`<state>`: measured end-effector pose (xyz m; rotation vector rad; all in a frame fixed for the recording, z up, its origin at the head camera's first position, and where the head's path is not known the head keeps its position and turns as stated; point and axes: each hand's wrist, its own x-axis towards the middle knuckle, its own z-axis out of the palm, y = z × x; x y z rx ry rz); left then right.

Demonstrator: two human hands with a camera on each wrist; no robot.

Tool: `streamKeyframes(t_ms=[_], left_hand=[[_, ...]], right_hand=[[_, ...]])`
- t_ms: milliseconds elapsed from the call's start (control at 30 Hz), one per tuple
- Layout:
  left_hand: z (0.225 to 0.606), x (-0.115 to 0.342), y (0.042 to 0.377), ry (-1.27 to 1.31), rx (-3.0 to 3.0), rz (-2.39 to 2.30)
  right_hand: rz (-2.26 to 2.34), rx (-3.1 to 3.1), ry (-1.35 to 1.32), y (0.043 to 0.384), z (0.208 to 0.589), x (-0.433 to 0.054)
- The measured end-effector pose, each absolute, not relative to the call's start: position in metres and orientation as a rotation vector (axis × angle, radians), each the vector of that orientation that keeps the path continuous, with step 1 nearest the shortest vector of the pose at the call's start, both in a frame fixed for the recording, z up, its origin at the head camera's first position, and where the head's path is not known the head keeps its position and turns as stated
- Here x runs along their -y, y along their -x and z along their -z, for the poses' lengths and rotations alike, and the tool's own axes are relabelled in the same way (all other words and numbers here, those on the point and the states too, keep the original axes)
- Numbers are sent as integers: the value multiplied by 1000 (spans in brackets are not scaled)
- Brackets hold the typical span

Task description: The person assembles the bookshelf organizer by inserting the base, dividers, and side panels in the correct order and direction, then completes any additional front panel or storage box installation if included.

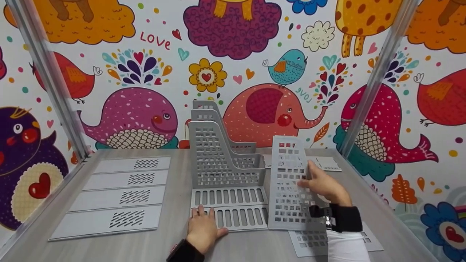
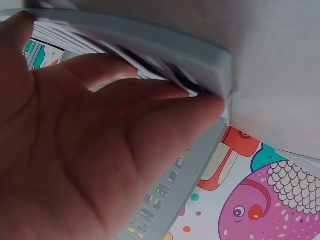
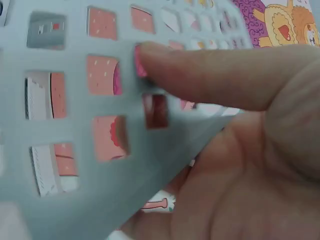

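Observation:
My right hand (image 1: 327,187) pinches a light-grey perforated divider panel (image 1: 273,182) by its right edge. It stands upright at the right side of a part-built file rack. In the right wrist view, the thumb lies on this panel's face (image 3: 76,102), while other fingers are behind it. My left hand (image 1: 203,229) rests on the front edge of the rack's slotted base (image 1: 229,207), fingers spread and fairly straight. The left wrist view shows its fingertips against the base edge (image 2: 150,37). Farther back on the base stand several stepped grey dividers (image 1: 227,160).
Several flat grey panels (image 1: 109,207) with slanted slots lie in a row at the left. Under my right forearm lies another perforated panel (image 1: 300,249). Pale flat pieces (image 1: 329,163) lie at the back right. Metal posts (image 1: 51,72) and a patterned wall bound the table.

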<state>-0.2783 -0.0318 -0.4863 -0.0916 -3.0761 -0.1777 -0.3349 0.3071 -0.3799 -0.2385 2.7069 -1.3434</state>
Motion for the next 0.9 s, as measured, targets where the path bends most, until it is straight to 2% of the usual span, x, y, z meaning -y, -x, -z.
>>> streamKeyframes(t_ms=[267,900], left_hand=[[484,32,280,93,3109,213],[486,34,282,111,3092,237]], right_hand=[[1571,-2691,472,339,380,-313],[1632,-2748,506,350,393,-309]])
